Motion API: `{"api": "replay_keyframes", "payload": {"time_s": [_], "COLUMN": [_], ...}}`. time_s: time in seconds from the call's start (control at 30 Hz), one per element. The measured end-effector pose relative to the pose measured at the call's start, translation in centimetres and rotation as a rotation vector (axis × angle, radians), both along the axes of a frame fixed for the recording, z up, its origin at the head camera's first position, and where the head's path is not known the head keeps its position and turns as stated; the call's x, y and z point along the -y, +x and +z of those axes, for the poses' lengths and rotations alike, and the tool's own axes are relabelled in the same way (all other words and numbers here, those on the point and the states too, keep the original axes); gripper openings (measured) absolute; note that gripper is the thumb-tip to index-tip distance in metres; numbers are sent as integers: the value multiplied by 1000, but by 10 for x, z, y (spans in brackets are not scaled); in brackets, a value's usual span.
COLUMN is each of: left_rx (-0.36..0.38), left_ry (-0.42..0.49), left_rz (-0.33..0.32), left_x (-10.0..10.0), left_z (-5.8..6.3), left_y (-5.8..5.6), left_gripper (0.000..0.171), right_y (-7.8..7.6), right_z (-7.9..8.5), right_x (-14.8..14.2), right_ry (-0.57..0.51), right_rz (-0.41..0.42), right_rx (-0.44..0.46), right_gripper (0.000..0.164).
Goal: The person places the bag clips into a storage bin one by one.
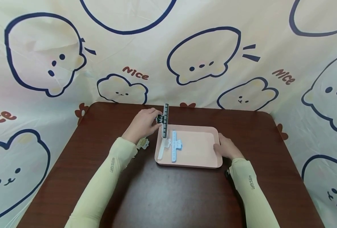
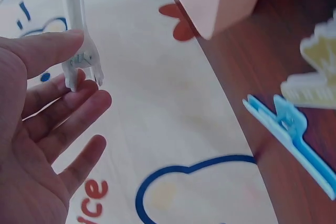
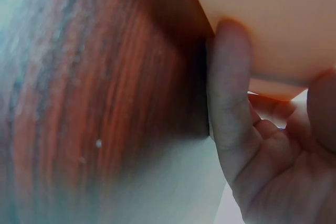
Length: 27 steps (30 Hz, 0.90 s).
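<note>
Between thumb and fingers, my left hand (image 1: 144,124) pinches a long bag clip (image 1: 165,121) with a black-and-white piano-key pattern, held upright above the tray's far left corner. Its pale inner side, with the spring, faces the left wrist view. On the right, my right hand (image 1: 227,147) grips the short side of a pink tray (image 1: 198,148), thumb over the rim. Inside the tray's left part lie a white clip (image 1: 164,148) and a light blue clip (image 1: 174,147), side by side.
Left of the tray, partly under the left forearm, lies a yellowish clip (image 1: 142,143). A brighter blue clip (image 2: 294,135) rests close to it on the dark wood table (image 1: 168,196). A printed cloth (image 1: 157,47) hangs around the table's back and sides.
</note>
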<state>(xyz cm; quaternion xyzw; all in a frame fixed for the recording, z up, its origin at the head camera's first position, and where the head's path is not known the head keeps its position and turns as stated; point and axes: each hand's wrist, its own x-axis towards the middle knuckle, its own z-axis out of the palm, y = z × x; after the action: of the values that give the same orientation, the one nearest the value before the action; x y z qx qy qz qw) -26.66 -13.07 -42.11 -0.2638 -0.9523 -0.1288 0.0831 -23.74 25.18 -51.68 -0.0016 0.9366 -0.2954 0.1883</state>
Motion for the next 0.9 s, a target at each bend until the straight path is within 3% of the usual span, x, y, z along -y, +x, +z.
{"api": "replay_keyframes", "payload": {"time_s": [0.2, 0.5, 0.9], "left_rx": [-13, 73, 249], "left_ry": [-22, 8, 228], "left_rz": [-41, -61, -59], "left_x": [-15, -31, -42], "left_z": [-2, -3, -21], "left_y": [14, 27, 34], "left_gripper": [42, 47, 46], "right_y": [2, 1, 1], "right_z": [0, 0, 0], "right_x": [0, 0, 0], "right_ry": [-5, -9, -11], "right_rz": [-8, -9, -4], "right_rx": [1, 3, -3], "right_gripper": [67, 68, 69]}}
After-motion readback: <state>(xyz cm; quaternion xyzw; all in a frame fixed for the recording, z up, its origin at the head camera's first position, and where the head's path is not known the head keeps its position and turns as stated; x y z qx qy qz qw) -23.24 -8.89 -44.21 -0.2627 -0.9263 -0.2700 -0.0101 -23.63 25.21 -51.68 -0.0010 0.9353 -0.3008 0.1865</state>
